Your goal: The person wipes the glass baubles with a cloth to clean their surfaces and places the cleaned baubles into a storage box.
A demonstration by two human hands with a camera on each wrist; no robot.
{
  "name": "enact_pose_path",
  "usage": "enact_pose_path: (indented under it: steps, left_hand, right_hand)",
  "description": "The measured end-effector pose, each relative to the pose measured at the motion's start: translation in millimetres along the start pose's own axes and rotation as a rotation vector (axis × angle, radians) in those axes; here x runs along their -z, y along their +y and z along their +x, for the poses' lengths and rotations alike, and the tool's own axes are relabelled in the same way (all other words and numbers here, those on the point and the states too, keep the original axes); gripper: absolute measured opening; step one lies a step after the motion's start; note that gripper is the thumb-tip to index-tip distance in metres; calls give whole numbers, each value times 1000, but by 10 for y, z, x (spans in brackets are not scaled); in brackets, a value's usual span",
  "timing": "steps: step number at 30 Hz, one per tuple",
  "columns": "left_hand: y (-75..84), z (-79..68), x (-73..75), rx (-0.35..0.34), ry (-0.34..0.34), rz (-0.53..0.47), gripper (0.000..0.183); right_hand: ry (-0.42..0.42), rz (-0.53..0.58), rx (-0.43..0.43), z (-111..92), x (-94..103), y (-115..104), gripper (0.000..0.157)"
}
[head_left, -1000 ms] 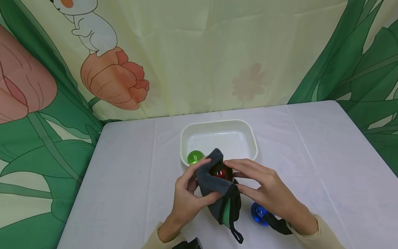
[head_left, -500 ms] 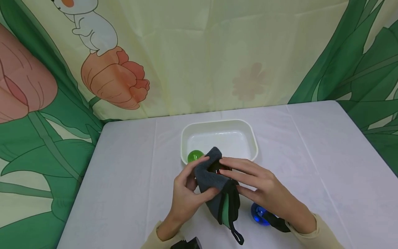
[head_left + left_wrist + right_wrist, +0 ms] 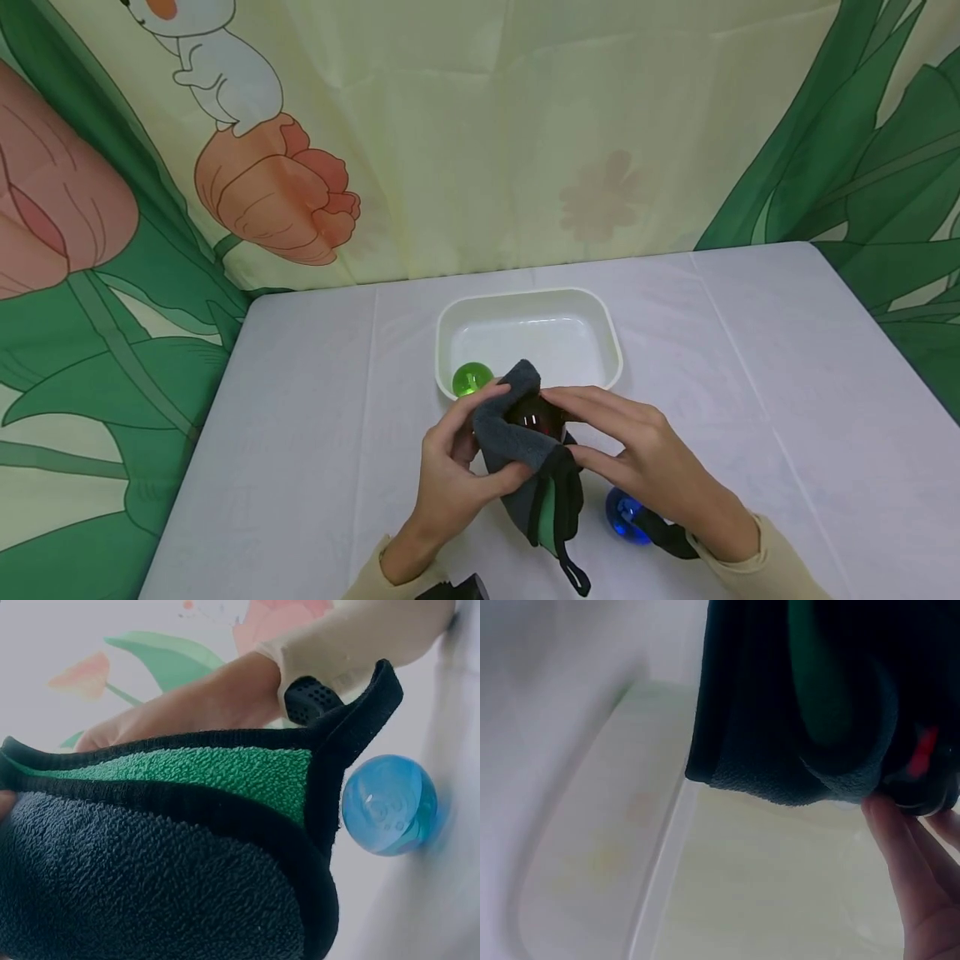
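Note:
A cloth (image 3: 516, 446), dark grey outside and green inside with black edging and a hanging loop, is folded around a dark red clear ball (image 3: 537, 417) in the head view. My left hand (image 3: 456, 475) grips the cloth from the left, thumb in front and fingers behind. From the right, my right hand (image 3: 648, 450) holds the ball between fingertips and thumb, close to the cloth's edge. The right wrist view shows those fingers (image 3: 900, 855) at the ball's shiny underside. The cloth covers much of the ball.
Behind the hands is a white tray (image 3: 525, 295), with a green clear ball (image 3: 471, 377) in its near left corner. A blue clear ball (image 3: 622, 515) lies on the white tablecloth (image 3: 300, 433) below my right hand. Black wrist gear shows near both sleeves.
My right fingers reached over the ball half a second ago and have since drawn back to its right side, uncovering more of it. The left hand keeps its grip on the cloth.

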State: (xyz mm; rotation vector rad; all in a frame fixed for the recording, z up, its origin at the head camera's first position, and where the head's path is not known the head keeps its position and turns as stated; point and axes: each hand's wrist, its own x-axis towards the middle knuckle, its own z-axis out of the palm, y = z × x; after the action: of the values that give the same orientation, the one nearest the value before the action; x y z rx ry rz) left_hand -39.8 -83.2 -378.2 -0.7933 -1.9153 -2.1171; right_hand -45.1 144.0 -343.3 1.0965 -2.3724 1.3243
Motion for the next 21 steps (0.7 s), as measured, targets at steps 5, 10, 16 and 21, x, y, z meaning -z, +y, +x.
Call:
enact_pose_path:
  steps: [5,10,16,21]
  left_hand:
    - [-6,2,1,14,11,-20,64]
    - [-11,14,4,20,13,-60,64]
    - [-14,18,1,22,-8,-97,65]
    - [-12,12,-5,16,-36,-72,70]
  right_hand:
    - [0,-17,35,21,5,7,52]
    - [28,-63,187,58,12,25,45]
    - [54,-90,263,75,6,39,36]
    - [38,14,52,38,21,-7,45]
